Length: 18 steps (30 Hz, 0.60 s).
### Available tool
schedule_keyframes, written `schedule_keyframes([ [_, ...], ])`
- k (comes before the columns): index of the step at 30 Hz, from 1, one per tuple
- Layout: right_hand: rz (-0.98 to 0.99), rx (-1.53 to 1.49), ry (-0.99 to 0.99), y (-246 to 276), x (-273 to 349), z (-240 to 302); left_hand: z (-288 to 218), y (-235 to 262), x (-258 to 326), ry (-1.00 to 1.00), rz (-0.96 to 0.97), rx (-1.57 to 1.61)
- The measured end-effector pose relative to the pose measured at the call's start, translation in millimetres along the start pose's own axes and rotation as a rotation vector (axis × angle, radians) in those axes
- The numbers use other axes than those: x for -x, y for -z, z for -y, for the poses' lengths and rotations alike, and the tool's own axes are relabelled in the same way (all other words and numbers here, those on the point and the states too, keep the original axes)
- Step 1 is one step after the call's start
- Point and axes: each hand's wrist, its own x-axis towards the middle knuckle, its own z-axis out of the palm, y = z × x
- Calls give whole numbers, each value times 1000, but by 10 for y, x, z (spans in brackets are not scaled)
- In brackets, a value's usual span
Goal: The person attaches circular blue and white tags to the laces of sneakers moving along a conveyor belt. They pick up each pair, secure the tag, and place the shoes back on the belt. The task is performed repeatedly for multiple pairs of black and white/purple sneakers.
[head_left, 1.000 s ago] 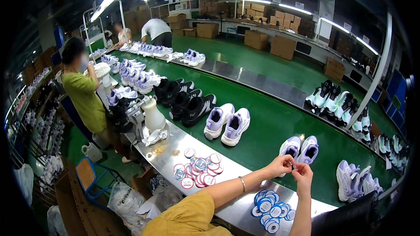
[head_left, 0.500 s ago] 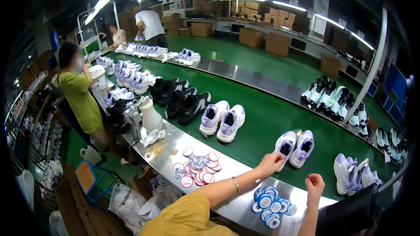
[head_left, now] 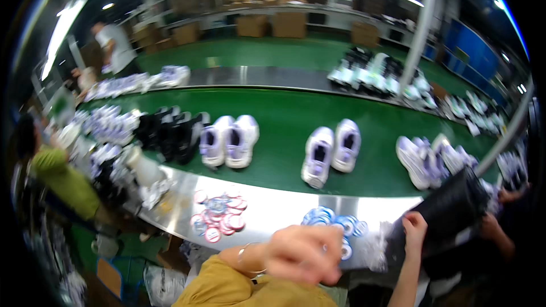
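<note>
My left hand (head_left: 304, 254), with a bracelet at the wrist, is blurred over the metal bench edge; its fingers look curled, but what they hold, if anything, is unclear. Partly behind it lies a pile of blue-and-white round tags (head_left: 319, 216). My right hand (head_left: 415, 226) is closed, its fingertips together beside a crumpled clear plastic bag (head_left: 378, 250) and a large black roll or bag (head_left: 452, 202); anything pinched there is too small to make out. Beyond the tags, a pair of white-and-lilac sneakers (head_left: 317, 158) stands on the green belt, touched by neither hand.
Red-and-white round tags (head_left: 230, 220) lie heaped on the metal bench (head_left: 278, 207). More sneakers (head_left: 240, 142) line the green belt (head_left: 273, 119), black ones (head_left: 182, 136) among them. A metal post (head_left: 421, 34) rises at right. Co-workers are at left (head_left: 68, 182) and far right (head_left: 497, 236).
The view has turned right. My left hand has drawn back from the sneakers toward me, over the bench edge. My right hand is now beside the black roll or bag.
</note>
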Motion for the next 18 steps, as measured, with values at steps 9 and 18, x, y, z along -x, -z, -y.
schedule_keyframes([
  [9,-50,149,-49,61,124,-43,237,-347,-148,-77,302,373],
  [18,4,428,48,-277,-32,-82,260,-521,-199,22,235,481],
])
